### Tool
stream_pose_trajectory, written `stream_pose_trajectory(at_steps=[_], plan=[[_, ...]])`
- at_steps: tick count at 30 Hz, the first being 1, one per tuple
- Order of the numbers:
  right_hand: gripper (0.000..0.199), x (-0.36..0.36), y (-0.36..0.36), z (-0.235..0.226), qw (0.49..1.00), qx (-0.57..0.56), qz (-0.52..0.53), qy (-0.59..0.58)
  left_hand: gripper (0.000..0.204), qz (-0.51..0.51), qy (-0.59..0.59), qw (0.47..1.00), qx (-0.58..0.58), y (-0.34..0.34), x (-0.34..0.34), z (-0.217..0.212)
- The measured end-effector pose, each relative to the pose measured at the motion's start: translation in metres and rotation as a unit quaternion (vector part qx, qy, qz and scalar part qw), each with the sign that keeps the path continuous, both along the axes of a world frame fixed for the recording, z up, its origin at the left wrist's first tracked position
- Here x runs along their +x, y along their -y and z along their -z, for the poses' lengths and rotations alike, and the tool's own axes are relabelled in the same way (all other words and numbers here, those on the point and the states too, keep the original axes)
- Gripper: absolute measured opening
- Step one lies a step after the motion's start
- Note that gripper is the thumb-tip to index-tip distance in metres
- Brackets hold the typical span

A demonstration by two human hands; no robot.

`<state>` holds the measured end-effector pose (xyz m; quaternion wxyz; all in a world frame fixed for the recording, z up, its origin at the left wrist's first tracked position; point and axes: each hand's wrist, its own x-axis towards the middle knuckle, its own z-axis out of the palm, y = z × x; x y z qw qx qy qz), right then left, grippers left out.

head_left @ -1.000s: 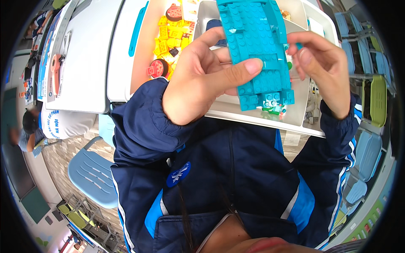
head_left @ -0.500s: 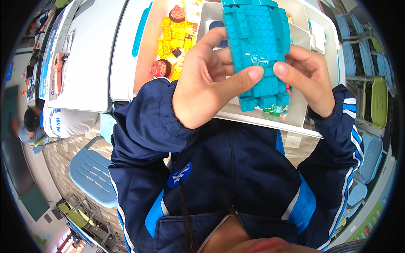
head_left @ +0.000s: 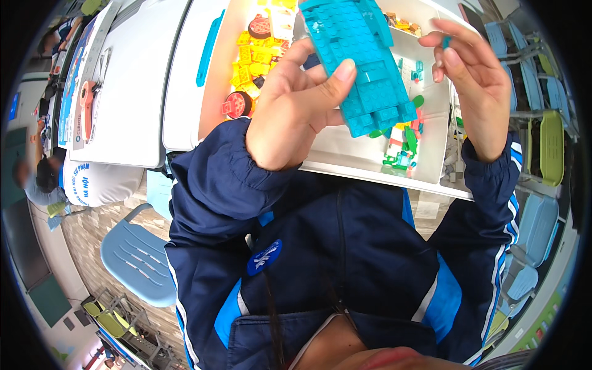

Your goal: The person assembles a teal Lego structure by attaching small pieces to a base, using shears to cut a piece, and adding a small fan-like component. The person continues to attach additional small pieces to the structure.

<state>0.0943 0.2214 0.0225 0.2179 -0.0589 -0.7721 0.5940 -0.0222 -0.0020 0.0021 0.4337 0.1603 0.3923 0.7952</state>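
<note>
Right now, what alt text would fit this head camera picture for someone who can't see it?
The left hand holds up a turquoise brick-built plate while the right hand pinches a tiny turquoise piece, above a white tray of loose bricks.

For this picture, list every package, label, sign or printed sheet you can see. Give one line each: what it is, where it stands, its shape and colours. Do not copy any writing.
Packaged tool: far-left desk; long blue card, pinkish-orange item.
White printed cloth or bag: hanging below that desk's edge; blue lettering.
Round badge: on the navy jacket's chest; blue with white emblem.
No screens clearly visible.
</note>
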Motion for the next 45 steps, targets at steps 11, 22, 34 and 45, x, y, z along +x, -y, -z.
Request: stream_pose_trajectory(at_steps=[11,22,34,45], plan=[[0.017,0.009,0.015,-0.011,0.986,0.113,-0.109,-0.047,0.047,0.075,-0.017,0.995,-0.069,0.000,-0.001,-0.005],[0.020,0.007,0.027,-0.016,0.964,0.234,-0.120,-0.032,0.049,0.083,-0.036,0.992,-0.087,0.001,-0.001,-0.004],[0.020,0.006,0.027,-0.018,0.936,0.326,-0.125,-0.057,0.061,0.092,-0.076,0.989,-0.090,0.001,0.000,-0.004],[0.026,0.008,0.019,-0.017,0.942,0.307,-0.122,-0.064,0.056,0.060,-0.079,0.995,-0.022,-0.001,0.004,-0.002]])
